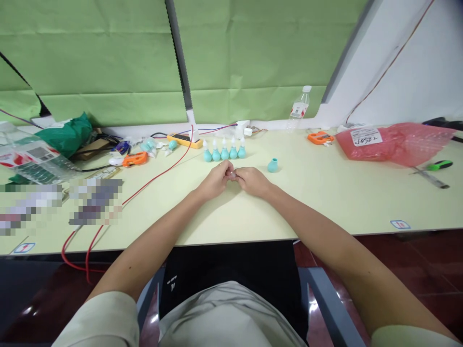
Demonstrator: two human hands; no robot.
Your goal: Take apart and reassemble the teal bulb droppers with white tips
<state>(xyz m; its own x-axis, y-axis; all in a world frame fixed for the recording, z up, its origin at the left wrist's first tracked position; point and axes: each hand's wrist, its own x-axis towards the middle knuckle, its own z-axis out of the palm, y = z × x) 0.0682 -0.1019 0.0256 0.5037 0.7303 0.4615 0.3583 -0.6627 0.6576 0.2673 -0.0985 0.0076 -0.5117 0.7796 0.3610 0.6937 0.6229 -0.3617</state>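
Note:
My left hand (215, 183) and my right hand (253, 181) meet over the middle of the table, fingers closed. Between their fingertips is a small translucent piece (233, 176), mostly covered, so its exact kind does not show. Just beyond, several teal squeeze bulbs (224, 153) with pointed whitish tips stand upright in a row. A single teal bulb (272, 166) without a tip, its mouth upward, stands to the right of my right hand.
At the back stand a clear plastic bottle (299, 110) and a yellow multimeter (185, 140). Orange-handled tools (320, 138) lie on both sides. A red plastic bag (392, 144) and a green-handled tool (440, 165) are at right. A red cable (156, 177) crosses the left side.

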